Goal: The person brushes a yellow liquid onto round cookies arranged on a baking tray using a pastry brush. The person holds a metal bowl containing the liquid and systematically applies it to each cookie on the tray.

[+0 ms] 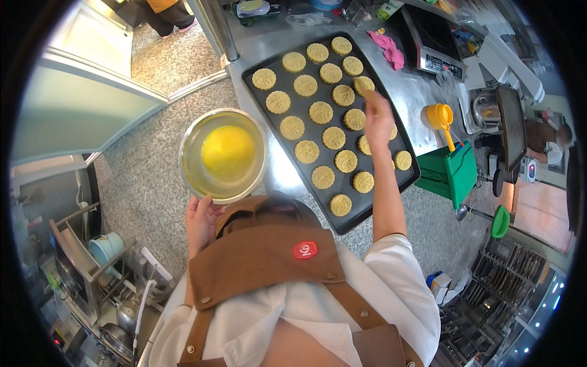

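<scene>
My left hand [202,218] grips the near rim of a stainless steel bowl [195,179], which holds yellow liquid [229,149] that looks like beaten egg. The bowl is held up beside the worktable. Over the right side of a dark baking tray [275,126] is my right hand [380,121], its fingers closed on a pale, blurred tool [367,87], apparently a pastry brush. The tool's end overlaps one of the pressed round pastries [343,95]; whether it touches is unclear. Several such pastries lie in rows on the tray, some hidden behind my right forearm.
The tray lies on a steel worktable [284,169] and juts past its near edge. Right of it are a yellow measuring cup [440,117], a green bin [451,167], a pink cloth [387,48] and an induction cooker [431,39]. Another person [545,137] stands far right; another's legs show at top left.
</scene>
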The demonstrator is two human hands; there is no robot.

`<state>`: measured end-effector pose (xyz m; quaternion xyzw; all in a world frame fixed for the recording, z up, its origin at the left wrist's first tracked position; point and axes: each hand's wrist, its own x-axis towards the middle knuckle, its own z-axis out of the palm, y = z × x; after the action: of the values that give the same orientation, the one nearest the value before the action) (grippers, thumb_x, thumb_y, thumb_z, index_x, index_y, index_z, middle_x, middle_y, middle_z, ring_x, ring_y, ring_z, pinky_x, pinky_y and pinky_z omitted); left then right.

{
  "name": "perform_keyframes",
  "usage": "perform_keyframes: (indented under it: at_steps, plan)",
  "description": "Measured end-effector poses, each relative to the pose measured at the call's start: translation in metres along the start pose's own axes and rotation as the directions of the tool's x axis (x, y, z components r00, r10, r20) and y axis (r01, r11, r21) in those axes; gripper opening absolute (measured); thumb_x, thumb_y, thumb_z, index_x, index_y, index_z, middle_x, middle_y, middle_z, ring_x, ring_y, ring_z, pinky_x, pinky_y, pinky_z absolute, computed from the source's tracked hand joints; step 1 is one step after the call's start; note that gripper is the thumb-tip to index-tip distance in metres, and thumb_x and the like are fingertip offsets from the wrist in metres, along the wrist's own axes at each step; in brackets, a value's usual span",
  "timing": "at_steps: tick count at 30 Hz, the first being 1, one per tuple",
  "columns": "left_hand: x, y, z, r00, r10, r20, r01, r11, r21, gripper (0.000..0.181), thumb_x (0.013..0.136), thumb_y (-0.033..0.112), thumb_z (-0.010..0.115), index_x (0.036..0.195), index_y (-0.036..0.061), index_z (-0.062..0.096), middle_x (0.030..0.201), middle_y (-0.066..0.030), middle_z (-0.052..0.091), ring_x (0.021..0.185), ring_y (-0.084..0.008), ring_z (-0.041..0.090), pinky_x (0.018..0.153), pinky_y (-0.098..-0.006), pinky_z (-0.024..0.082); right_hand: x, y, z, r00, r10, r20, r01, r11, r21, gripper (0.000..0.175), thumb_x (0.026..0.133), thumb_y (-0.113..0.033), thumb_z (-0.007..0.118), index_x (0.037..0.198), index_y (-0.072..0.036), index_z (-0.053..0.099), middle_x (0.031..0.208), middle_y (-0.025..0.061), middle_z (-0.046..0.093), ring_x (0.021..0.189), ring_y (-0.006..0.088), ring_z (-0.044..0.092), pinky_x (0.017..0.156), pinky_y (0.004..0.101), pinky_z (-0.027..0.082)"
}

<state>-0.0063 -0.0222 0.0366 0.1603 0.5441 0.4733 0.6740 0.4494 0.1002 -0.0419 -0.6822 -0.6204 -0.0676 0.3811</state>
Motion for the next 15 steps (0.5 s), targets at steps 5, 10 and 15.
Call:
perform_keyframes:
  at_steps: [5,10,15]
  plan:
    - [-0.001,0.001,0.001,0.999,-0.007,-0.040,0.007,1.000,-0.012,0.021,0.097,0.007,0.052,0.117,0.0019,0.054,0.100,-0.0095,0.068,0.080,-0.0146,0.067,0.068,-0.0254,0.054,-0.008,-0.053,-0.006,0.963,-0.056,0.263,0.055,0.998,0.012,0.017,0.087,-0.011,0.062,0.102,-0.005,0.067,0.090,0.0139,0.067,0.078,0.0305,0.065,0.064,0.0370,0.052]
    - [0.004,-0.003,-0.002,1.000,0.007,-0.027,-0.009,0.999,-0.048,0.021,0.096,0.007,0.052,0.116,0.0011,0.054,0.099,-0.0097,0.068,0.079,-0.0146,0.067,0.067,-0.0254,0.055,0.013,0.019,0.017,0.768,0.630,0.114,-0.606,0.657,0.448,0.027,0.095,-0.022,0.056,0.091,0.002,0.065,0.067,0.0147,0.065,0.061,0.0231,0.064,0.057,0.0377,0.049]
    - [0.000,0.002,0.003,1.000,0.006,-0.030,-0.007,0.999,-0.046,0.021,0.096,0.006,0.051,0.117,0.0008,0.054,0.098,-0.0096,0.069,0.080,-0.0145,0.068,0.067,-0.0251,0.055,0.027,-0.001,0.002,0.950,0.285,-0.129,-0.287,0.958,0.002,0.011,0.088,-0.013,0.060,0.093,-0.005,0.065,0.076,0.0140,0.065,0.069,0.0303,0.064,0.062,0.0395,0.051]
